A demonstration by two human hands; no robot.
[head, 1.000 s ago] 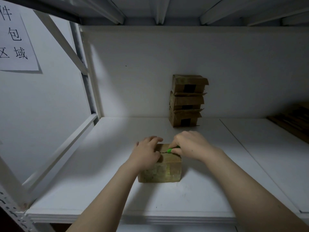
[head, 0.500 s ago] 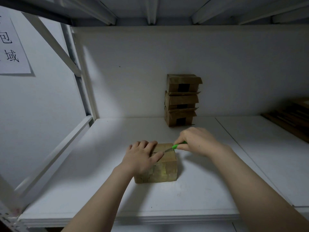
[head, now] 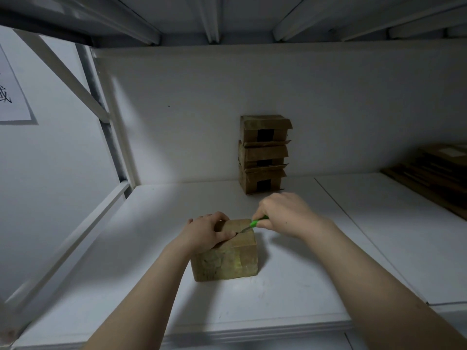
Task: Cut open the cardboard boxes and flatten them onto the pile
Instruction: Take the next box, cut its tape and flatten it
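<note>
A small taped cardboard box (head: 227,258) stands on the white shelf (head: 151,286) in front of me. My left hand (head: 207,232) lies over its top left part, fingers curled round the far edge, thumb on the lid. My right hand (head: 285,213) grips a green-handled knife (head: 255,223), whose blade tip touches the box top just right of my left thumb. Three more sealed boxes (head: 264,154) are stacked against the back wall. A dark pile of flattened cardboard (head: 434,173) lies at the far right of the shelf.
A white upright and a diagonal brace (head: 65,72) close the shelf's left side. A paper sign (head: 10,97) hangs on the left wall. Another shelf board runs low overhead. A seam (head: 353,223) divides the shelf surface to the right.
My left hand has curled more tightly over the box top. The knife blade has slid a little along the lid toward the box's right edge. The view shifted slightly left.
</note>
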